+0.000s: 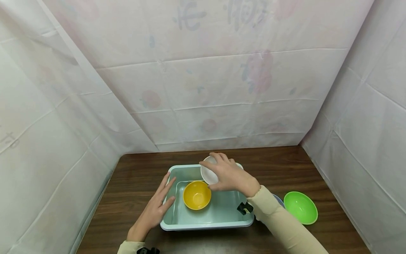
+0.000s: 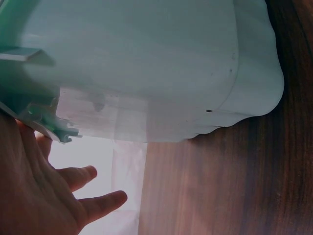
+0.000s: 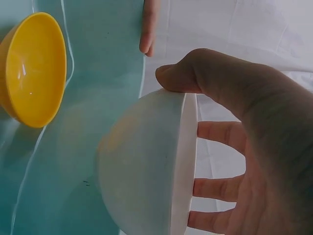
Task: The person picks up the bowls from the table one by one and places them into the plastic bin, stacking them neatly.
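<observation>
My right hand [image 1: 231, 176] grips a white bowl [image 1: 207, 174] over the back part of a pale green tub [image 1: 207, 225]. In the right wrist view the white bowl [image 3: 142, 161] is tilted on its side, thumb at one part of the rim and several fingers along its open side. A yellow bowl [image 1: 196, 199] sits upright inside the tub, just in front of the white one. At the tub's left rim my left hand [image 1: 154, 208] rests with fingers spread and fairly straight. The left wrist view shows this hand [image 2: 39, 191] beside the tub's outer wall [image 2: 161, 73].
On the brown wooden table [image 1: 133, 190], a green bowl [image 1: 300, 208] stands to the right of the tub. A blue rim [image 1: 279, 200] shows beside it, mostly hidden by my right sleeve [image 1: 279, 218]. White printed sheets [image 1: 209, 84] hang behind and at both sides.
</observation>
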Motion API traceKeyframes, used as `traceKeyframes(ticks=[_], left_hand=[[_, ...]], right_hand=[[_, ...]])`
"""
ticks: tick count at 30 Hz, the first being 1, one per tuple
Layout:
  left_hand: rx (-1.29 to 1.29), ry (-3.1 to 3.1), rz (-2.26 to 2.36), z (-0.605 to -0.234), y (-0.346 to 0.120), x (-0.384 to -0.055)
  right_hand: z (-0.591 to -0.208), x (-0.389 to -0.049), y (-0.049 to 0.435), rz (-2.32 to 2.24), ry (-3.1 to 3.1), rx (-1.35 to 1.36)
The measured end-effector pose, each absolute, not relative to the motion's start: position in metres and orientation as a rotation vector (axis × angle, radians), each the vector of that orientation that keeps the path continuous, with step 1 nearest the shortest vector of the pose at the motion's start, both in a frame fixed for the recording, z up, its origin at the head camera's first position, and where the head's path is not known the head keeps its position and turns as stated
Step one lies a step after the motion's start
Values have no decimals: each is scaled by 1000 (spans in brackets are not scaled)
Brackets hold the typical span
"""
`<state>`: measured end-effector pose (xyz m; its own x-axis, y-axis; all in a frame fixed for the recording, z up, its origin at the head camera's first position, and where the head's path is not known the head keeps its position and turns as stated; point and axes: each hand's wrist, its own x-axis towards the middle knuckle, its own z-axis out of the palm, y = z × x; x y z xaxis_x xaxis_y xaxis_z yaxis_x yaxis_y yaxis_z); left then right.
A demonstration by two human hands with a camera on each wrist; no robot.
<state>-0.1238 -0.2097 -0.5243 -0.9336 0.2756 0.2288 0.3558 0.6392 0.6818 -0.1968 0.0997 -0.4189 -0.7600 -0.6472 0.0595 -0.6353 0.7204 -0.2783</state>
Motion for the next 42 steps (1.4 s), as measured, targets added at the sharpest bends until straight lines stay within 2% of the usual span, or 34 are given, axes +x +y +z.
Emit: traceKeyframes(ticks=[42], left_hand=[[-531, -2746, -1186, -525, -210, -122]], right_hand=[[-440, -187, 77, -305, 2831, -1157]])
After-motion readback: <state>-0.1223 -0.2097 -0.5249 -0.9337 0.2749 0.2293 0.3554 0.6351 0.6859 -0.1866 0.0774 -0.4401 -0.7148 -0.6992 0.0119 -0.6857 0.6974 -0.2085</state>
